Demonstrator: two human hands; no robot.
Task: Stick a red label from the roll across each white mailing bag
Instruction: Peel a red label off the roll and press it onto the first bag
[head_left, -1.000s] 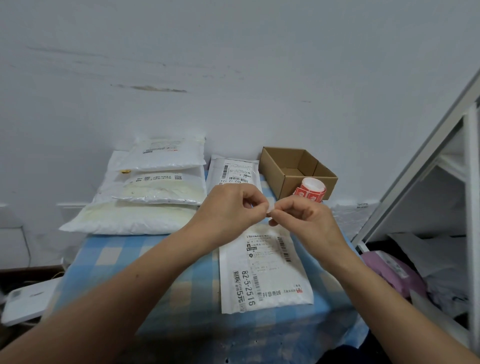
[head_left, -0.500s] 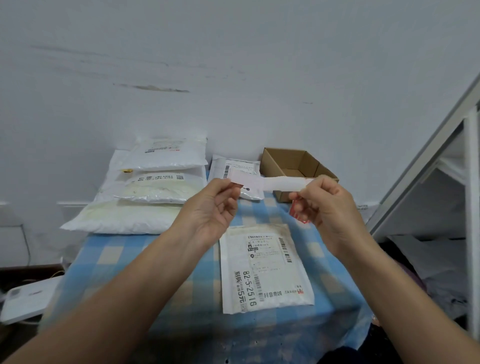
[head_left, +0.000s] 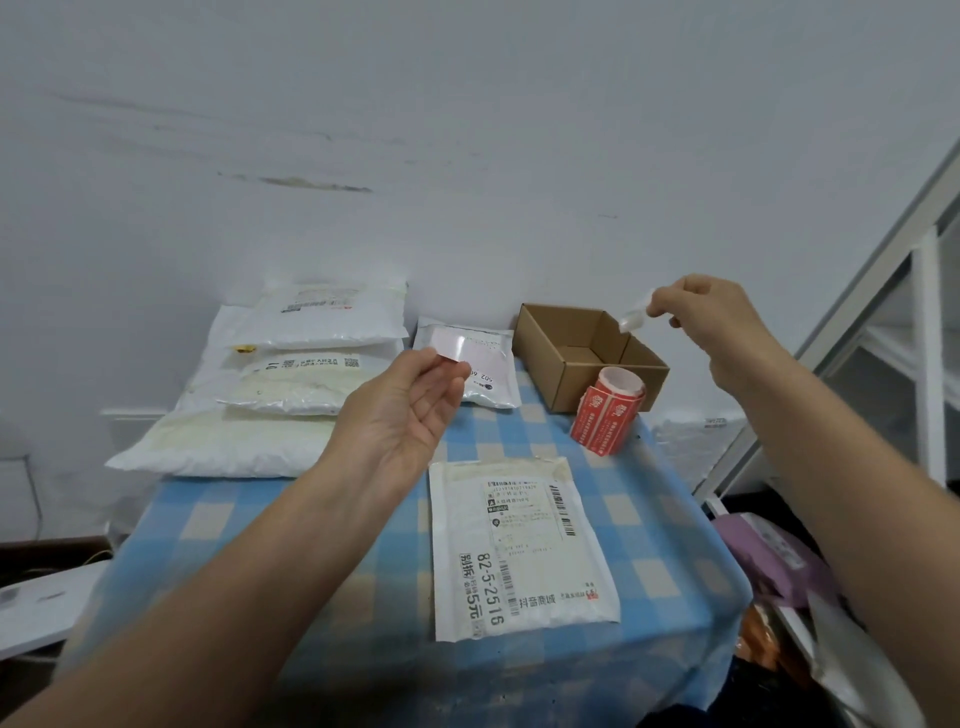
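Note:
A white mailing bag (head_left: 524, 551) with a printed shipping label lies flat on the blue checked table (head_left: 322, 540), near its front. My left hand (head_left: 410, 410) is raised above the table and pinches a peeled label (head_left: 449, 345) by one end, its pale back side toward me. My right hand (head_left: 711, 317) is held over the open cardboard box (head_left: 571, 353) and pinches a curled strip of white backing paper (head_left: 635, 314). The red label roll (head_left: 608, 410) stands in front of the box.
A stack of filled white mailing bags (head_left: 291, 384) lies at the table's back left. Another small white bag (head_left: 480, 364) leans by the wall behind my left hand. A white shelf frame (head_left: 924, 374) and purple parcels (head_left: 769, 551) are at the right.
My hands have pulled apart. The label has come off its backing: the left hand keeps the label, the right hand has swung up and right over the box with the backing strip.

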